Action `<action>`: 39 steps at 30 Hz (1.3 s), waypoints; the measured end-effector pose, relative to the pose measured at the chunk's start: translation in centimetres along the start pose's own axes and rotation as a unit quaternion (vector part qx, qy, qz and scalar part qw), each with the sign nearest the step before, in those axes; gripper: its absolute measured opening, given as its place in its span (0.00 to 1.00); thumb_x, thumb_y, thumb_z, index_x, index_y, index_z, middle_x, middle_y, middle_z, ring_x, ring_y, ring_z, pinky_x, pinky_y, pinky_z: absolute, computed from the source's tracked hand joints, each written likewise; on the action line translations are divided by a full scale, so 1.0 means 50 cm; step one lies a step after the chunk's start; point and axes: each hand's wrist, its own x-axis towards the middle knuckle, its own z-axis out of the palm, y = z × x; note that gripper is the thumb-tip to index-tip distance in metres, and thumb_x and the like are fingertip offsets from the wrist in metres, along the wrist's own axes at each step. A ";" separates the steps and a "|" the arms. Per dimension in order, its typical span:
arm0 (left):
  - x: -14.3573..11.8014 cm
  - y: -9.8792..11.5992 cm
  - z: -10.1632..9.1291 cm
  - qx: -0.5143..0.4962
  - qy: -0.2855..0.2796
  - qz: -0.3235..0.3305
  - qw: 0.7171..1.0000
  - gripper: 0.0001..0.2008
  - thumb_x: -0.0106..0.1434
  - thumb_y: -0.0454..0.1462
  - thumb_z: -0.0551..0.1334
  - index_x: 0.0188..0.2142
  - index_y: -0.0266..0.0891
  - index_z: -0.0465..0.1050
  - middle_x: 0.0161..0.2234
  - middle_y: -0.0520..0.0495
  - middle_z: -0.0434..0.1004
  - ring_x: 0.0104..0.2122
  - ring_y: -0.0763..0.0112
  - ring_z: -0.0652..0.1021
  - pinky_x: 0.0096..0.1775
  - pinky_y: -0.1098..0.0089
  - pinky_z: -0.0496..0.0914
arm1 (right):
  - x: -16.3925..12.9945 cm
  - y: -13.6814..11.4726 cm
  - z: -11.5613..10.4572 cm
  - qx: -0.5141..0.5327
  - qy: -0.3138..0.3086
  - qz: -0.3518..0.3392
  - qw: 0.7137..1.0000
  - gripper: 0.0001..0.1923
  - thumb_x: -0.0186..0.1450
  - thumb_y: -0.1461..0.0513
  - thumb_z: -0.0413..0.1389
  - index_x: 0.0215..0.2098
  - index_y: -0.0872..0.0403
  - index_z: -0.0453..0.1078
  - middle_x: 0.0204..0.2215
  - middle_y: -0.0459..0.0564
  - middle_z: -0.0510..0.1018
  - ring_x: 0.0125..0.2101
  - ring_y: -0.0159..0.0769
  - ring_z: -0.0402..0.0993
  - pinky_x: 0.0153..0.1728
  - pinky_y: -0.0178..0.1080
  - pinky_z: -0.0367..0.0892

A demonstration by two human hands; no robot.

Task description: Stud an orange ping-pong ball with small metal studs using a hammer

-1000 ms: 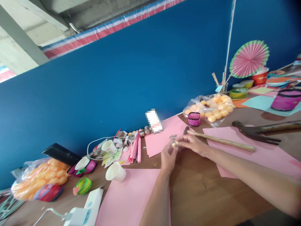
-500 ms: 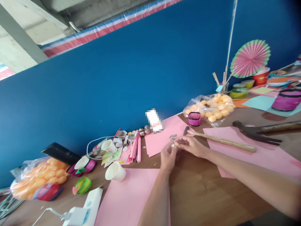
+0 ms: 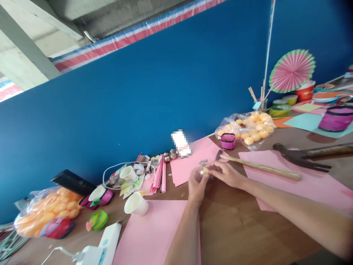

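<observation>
Holding ornament (image 3: 204, 167) upright, silver end up.

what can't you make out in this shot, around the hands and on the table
- Small orange piece, head view: too small, mostly wrapped by the left hand and right hand.
- Silvery bit above it: too small to identify.
- White item by the blue wall: blurred out.
- White device: cut off by the bottom edge.
- Dark tool: handle runs off the right edge.

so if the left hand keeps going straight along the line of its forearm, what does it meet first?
Past the small orange piece both hands pinch, the left hand would probably reach the pink paper sheet, then the blue wall. Depth is unclear.
</observation>
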 end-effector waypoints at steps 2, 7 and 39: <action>0.000 0.003 0.000 -0.001 0.003 -0.006 1.000 0.19 0.54 0.39 0.63 0.45 0.37 0.67 0.43 0.42 0.73 0.44 0.63 0.73 0.44 0.64 0.69 | -0.001 0.000 -0.010 -0.107 0.026 -0.033 0.993 0.11 0.62 0.57 0.50 0.40 0.53 0.67 0.38 0.51 0.75 0.37 0.37 0.72 0.39 0.39 0.67; 0.007 -0.018 -0.007 -0.042 0.075 -0.028 0.996 0.25 0.55 0.42 0.62 0.53 0.42 0.63 0.48 0.45 0.70 0.46 0.65 0.72 0.47 0.65 0.69 | -0.002 0.013 -0.052 -0.459 0.107 -0.038 0.881 0.12 0.59 0.65 0.49 0.41 0.54 0.67 0.41 0.54 0.72 0.43 0.44 0.65 0.42 0.43 0.61; 0.011 -0.014 -0.005 0.021 0.109 -0.026 0.994 0.21 0.52 0.38 0.64 0.46 0.38 0.67 0.35 0.48 0.74 0.29 0.77 0.72 0.34 0.73 0.67 | -0.017 -0.044 -0.046 -0.501 0.149 -0.173 0.835 0.20 0.65 0.68 0.45 0.53 0.47 0.64 0.39 0.49 0.76 0.37 0.35 0.69 0.42 0.40 0.56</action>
